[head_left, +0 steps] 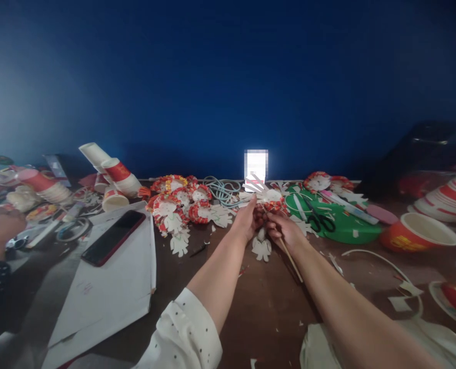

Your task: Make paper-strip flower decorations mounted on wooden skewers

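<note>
Ornament (272,197), white with red trim, at centre between both hands.
Left hand (251,218) appears to hold its edge; right hand (283,229) pinches thin stick (294,264). Judged step: joining the two; next move calls for steady grips. Scissors (320,223) on green sheet (339,233) at right, ornament pile (168,206) at left, limit room.

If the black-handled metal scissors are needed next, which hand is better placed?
Probably the right hand: the black-handled metal scissors lie just to its right, while the left hand would likely have to cross it. The right does hold a thin, pale wooden stick.
</note>
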`<control>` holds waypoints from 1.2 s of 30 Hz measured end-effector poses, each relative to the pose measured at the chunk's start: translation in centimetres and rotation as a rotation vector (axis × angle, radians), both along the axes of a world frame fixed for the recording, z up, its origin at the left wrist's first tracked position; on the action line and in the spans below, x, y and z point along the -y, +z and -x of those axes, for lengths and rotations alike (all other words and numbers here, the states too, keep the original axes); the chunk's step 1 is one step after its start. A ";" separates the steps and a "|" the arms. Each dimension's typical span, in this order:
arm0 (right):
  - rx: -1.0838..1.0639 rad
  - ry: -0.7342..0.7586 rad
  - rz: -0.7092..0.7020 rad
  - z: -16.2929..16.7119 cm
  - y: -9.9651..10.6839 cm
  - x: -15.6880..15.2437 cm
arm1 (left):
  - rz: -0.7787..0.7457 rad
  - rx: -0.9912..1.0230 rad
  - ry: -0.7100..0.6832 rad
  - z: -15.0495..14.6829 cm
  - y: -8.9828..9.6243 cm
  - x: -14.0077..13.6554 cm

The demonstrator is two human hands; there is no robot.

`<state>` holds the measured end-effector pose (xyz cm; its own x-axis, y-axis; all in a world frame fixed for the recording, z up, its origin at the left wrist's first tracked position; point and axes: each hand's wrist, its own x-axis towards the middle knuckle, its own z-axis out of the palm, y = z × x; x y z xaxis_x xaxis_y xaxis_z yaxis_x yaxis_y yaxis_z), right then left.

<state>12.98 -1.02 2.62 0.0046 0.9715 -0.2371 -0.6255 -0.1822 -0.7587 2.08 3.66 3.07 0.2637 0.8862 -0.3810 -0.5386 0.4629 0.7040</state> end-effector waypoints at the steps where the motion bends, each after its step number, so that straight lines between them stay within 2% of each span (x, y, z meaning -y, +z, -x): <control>1: -0.018 0.000 0.012 -0.1 -0.1 -0.1 | -0.003 -0.003 -0.002 0.0 0.0 0.0; 15: -0.025 0.032 0.022 -0.6 -0.4 -0.2 | -0.080 -0.142 0.011 -0.3 -0.1 0.4; 24: -0.106 0.028 0.097 -0.3 -0.1 -0.2 | -0.049 -0.090 0.043 -0.4 0.4 0.5; 29: -0.137 0.037 0.071 -0.3 -0.4 -0.3 | -0.041 -0.059 0.085 -0.6 0.3 0.7; 36: -0.138 0.001 0.076 -0.5 -0.4 -0.5 | -0.100 -0.176 -0.011 -0.3 -0.3 0.4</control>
